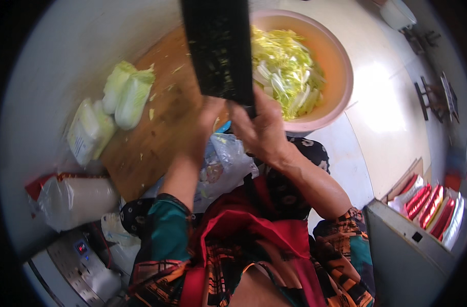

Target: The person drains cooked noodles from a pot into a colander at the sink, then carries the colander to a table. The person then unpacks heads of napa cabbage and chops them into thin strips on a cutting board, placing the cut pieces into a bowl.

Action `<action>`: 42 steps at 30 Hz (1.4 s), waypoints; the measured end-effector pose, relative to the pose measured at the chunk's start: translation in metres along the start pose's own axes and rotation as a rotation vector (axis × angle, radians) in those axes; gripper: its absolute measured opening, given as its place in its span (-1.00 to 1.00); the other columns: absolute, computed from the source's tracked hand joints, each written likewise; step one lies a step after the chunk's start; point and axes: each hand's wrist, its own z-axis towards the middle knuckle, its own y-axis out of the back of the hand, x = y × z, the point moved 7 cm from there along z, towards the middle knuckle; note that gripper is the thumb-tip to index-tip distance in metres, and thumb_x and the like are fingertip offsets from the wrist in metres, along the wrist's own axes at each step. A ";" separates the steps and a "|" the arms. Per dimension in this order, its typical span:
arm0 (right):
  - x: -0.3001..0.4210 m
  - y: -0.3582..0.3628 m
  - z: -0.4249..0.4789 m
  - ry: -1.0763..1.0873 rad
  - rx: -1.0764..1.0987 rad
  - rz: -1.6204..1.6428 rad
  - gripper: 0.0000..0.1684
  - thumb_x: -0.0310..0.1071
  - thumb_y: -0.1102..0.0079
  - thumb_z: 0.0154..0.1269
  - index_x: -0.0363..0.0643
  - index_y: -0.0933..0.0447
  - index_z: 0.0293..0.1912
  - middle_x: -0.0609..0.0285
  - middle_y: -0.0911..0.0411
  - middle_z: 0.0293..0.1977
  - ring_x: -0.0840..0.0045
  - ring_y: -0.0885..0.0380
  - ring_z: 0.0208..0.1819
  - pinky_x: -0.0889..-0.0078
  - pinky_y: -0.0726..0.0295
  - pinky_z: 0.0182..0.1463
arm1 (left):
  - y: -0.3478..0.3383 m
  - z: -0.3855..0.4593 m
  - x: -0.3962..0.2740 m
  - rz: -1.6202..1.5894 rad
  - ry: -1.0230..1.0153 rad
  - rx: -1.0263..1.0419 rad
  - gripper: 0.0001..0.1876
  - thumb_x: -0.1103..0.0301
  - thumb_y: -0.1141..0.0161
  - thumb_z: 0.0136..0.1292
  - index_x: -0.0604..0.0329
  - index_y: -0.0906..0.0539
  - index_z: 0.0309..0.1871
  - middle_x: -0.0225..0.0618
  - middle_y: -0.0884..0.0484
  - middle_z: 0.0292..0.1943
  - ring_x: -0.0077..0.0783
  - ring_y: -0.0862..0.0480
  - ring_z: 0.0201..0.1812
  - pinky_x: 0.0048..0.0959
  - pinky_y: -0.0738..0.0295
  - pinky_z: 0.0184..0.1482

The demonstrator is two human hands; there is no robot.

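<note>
My right hand is closed round the handle of a broad, dark-bladed cleaver, whose blade rises toward the top of the view. My left hand, blurred, is beside the lower corner of the blade; whether it holds anything cannot be told. Beneath is a wooden cutting board with small cabbage scraps. Pieces of napa cabbage lie at the board's left edge. To the right, shredded cabbage fills part of a pink basin, partly hidden by the blade.
A plastic bag with scraps lies near my lap. At left are a wrapped roll and a metal appliance with a lit display. Red and silver packets stand in a box at right. Small stools stand beyond the pale floor.
</note>
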 end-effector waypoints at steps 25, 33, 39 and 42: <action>0.002 -0.072 -0.052 -0.450 0.170 0.109 -0.86 -0.41 0.02 0.13 -0.28 -0.26 -0.39 0.29 -0.26 -0.72 0.68 -0.27 -0.75 0.62 -0.32 -0.72 | 0.305 -0.063 -0.049 0.776 0.641 0.213 -0.05 0.01 -0.18 -0.11 0.20 0.10 0.27 0.04 -0.14 0.17 -0.05 -0.22 0.18 -0.28 -0.20 0.14; 0.000 -0.076 -0.060 -0.420 0.185 0.053 -0.87 -0.42 0.03 0.14 -0.28 -0.27 -0.37 0.30 -0.26 -0.73 0.69 -0.27 -0.76 0.64 -0.31 -0.73 | 0.233 -0.101 -0.080 1.402 -0.576 0.964 -0.22 0.65 -0.09 -0.20 -0.13 -0.20 0.20 -0.29 -0.12 0.22 -0.36 -0.08 0.27 -0.26 0.06 0.29; -0.011 -0.086 -0.069 -0.442 0.254 -0.153 -0.83 -0.42 0.03 0.11 -0.32 -0.33 -0.30 0.27 -0.32 -0.74 0.67 -0.31 -0.77 0.59 -0.31 -0.73 | 0.234 -0.090 -0.058 1.128 -0.224 0.629 -0.33 0.18 -0.30 -0.43 0.19 -0.37 -0.11 -0.20 -0.40 -0.15 -0.18 -0.40 -0.07 -0.24 -0.30 -0.04; -0.009 -0.088 -0.070 -0.276 0.309 -0.455 -0.82 -0.43 0.02 0.04 -0.32 -0.35 -0.32 0.00 -0.40 -0.73 0.32 -0.43 -0.70 0.31 -0.39 -0.60 | 0.230 -0.096 -0.054 1.220 0.086 0.438 -0.32 0.16 -0.30 -0.41 0.24 -0.35 -0.11 -0.17 -0.40 -0.14 -0.14 -0.42 -0.09 -0.14 -0.35 -0.12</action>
